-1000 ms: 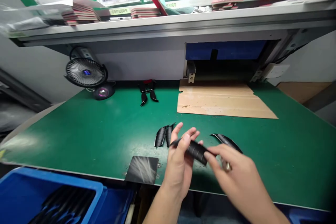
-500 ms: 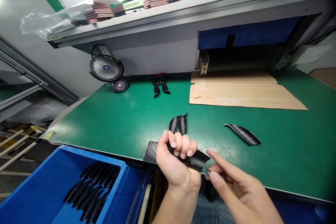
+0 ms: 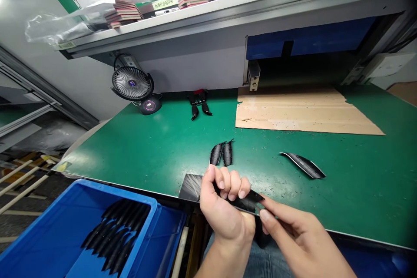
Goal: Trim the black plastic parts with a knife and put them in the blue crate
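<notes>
My left hand (image 3: 223,208), palm turned up, has its fingers wrapped around a curved black plastic piece (image 3: 248,203). The free end of that piece points right, towards my right hand (image 3: 291,230). Thumb and forefinger of the right hand are pinched at this end; what lies between them is too small and hidden to make out. Just beyond the left hand, two similar black pieces (image 3: 222,153) lie side by side on the green table (image 3: 156,147). Another curved black piece (image 3: 302,166) rests farther right.
A blue bin (image 3: 70,208) with several black pieces stands at lower left. A dark flat block (image 3: 190,186) sits at the table edge. Towards the back are a small fan (image 3: 133,84), black parts with a red piece (image 3: 199,102) and a cardboard sheet (image 3: 302,110).
My left hand has shifted slightly right with the black piece. The right thumb and forefinger, apart from the piece's end before, have come up against it.
</notes>
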Tool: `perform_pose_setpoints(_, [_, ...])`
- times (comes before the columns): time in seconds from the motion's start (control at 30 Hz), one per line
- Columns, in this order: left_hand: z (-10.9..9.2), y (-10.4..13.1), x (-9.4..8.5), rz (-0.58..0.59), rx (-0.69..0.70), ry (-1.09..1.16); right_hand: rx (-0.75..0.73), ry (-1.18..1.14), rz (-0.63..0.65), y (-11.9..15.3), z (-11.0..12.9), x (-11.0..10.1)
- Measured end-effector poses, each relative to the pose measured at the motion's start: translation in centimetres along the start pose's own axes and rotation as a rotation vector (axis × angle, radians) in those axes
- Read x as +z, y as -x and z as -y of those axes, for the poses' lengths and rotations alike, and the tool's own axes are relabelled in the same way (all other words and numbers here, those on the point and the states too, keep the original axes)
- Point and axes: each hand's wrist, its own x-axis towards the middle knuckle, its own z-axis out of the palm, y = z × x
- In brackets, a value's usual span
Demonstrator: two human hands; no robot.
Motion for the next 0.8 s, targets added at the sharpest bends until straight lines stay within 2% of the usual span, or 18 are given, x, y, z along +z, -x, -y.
perform_pose_setpoints(0.2, [0.3, 0.2, -0.3, 0.013, 0.026, -0.016, -0.082, 0.143, -0.064, 0.0, 0.2, 0.2])
perform_pose_setpoints(0.37, [0.4, 0.5, -0.1, 0.024, 0.037, -0.030, -0.233, 0.346, -0.128, 0.1, -0.7, 0.4])
perform_pose_setpoints(0.5, [0.4, 0.1, 0.1, -0.025, 0.018, -0.013, -0.476, 0.813, -0.366, 0.6, -1.7, 1.0])
perform_pose_setpoints(0.57, [0.2, -0.3, 0.0, -0.065, -0.027, 0.008, -0.546, 0.957, -0.509, 0.9, -1.5, 1.5])
perform_pose_setpoints(0.63, [0.1, -0.8, -0.2, -0.099, -0.091, 0.038, -0.554, 0.926, -0.631, 1.2, -1.0, 1.8])
perform_pose_setpoints(0.7, [0.0, -1.3, -0.4, -0.119, -0.151, 0.076, -0.510, 0.756, -0.729, 1.3, -0.4, 2.0])
perform_pose_setpoints(0.8, [0.0, -1.7, -0.6, -0.138, -0.224, 0.138, -0.315, 0.394, -0.745, 1.1, 0.2, 1.8])
